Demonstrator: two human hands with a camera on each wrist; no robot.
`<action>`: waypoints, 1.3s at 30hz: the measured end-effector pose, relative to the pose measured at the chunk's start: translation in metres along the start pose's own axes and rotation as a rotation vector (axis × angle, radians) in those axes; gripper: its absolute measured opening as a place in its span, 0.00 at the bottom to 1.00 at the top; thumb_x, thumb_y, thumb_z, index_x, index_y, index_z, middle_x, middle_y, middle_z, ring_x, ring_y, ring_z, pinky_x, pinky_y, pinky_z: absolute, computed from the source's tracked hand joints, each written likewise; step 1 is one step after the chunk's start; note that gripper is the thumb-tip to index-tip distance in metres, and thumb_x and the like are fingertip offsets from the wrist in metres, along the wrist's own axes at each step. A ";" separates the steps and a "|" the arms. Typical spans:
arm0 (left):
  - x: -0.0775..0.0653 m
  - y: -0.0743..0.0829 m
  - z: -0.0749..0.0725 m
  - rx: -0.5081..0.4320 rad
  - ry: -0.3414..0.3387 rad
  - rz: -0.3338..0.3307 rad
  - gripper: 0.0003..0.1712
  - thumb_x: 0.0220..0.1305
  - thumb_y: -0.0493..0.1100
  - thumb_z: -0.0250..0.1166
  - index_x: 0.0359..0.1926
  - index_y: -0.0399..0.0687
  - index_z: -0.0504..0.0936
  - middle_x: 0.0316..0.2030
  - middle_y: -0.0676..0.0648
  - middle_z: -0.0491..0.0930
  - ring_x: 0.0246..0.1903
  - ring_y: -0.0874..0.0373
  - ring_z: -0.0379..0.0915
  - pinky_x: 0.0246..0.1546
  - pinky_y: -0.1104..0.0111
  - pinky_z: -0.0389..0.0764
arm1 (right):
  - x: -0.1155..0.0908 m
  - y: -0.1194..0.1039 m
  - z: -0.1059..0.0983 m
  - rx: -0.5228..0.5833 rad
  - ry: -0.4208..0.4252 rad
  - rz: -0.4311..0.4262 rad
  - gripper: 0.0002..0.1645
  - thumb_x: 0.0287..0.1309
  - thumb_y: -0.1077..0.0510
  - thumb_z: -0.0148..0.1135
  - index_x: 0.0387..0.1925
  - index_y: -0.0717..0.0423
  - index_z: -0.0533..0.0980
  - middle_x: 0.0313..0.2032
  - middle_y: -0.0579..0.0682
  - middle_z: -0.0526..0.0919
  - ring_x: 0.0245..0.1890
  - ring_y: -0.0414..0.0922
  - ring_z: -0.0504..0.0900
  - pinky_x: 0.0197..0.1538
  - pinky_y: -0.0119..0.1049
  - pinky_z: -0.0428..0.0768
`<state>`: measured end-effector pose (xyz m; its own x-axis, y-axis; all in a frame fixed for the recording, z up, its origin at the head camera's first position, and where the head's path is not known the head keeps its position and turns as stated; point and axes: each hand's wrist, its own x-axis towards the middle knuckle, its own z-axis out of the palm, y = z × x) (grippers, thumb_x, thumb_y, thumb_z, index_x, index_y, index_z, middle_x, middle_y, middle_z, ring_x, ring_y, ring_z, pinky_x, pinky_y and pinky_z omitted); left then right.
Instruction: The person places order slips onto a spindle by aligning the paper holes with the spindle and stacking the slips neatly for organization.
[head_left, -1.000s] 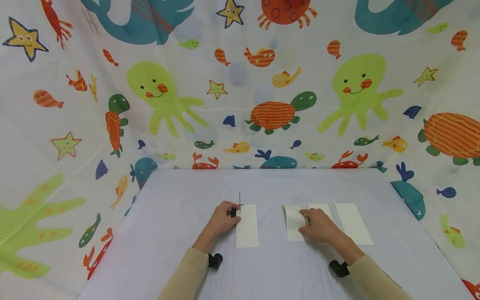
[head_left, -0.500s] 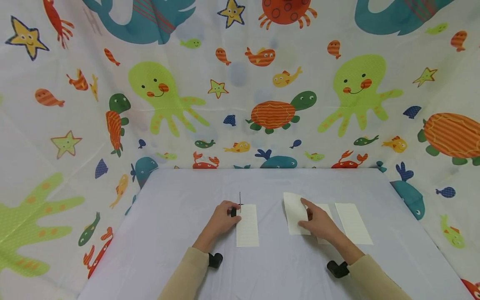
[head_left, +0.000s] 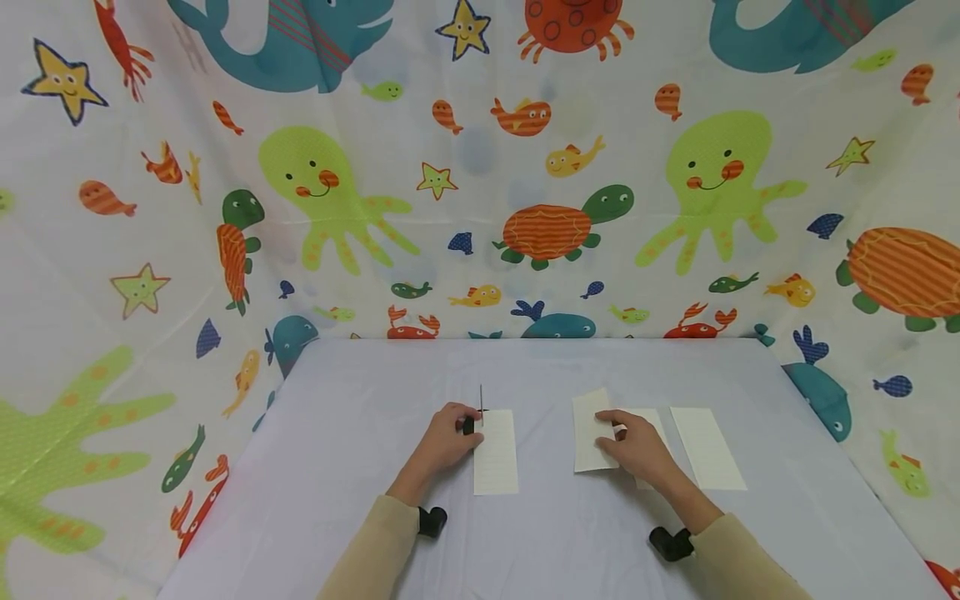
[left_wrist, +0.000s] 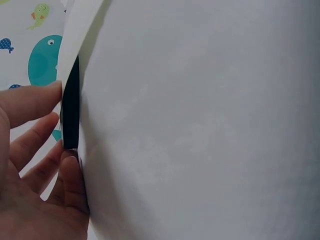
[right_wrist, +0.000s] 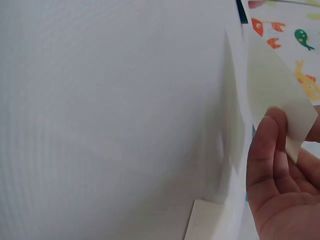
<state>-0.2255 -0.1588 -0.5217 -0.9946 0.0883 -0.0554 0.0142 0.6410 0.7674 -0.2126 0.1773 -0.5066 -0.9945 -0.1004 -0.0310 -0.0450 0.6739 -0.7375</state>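
My left hand (head_left: 446,437) grips the black base (left_wrist: 71,112) of a paper spike, its thin upright pin (head_left: 482,400) rising at the upper left of a cream lined slip (head_left: 495,454). That slip lies partly over the base; whether the pin goes through it, I cannot tell. To the right, my right hand (head_left: 633,442) pinches a second cream slip (head_left: 591,433) between thumb and fingers. It is lifted off the table and slightly bent, as the right wrist view shows. Just behind the right hand lies another slip (head_left: 649,421), partly covered by it.
Further right a lined slip (head_left: 707,448) lies flat on the white-covered table (head_left: 390,375). A sea-animal curtain (head_left: 465,192) hangs along the back and sides. Both wrists carry small black cameras (head_left: 670,544).
My right hand has raised its slip from the table and turned it so that its face now tilts differently. The left hand stays at the paper spike.
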 end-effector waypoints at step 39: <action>-0.002 0.003 0.001 0.071 0.030 0.036 0.17 0.63 0.40 0.70 0.53 0.41 0.82 0.53 0.41 0.76 0.46 0.50 0.72 0.51 0.54 0.76 | -0.014 -0.056 0.025 0.357 0.025 0.013 0.27 0.58 0.59 0.75 0.59 0.53 0.80 0.57 0.56 0.79 0.34 0.45 0.74 0.34 0.29 0.74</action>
<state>-0.2229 -0.1566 -0.5203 -0.9959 0.0901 -0.0085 0.0563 0.6904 0.7213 -0.1941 0.1228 -0.4819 -0.9970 -0.0726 -0.0284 -0.0010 0.3765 -0.9264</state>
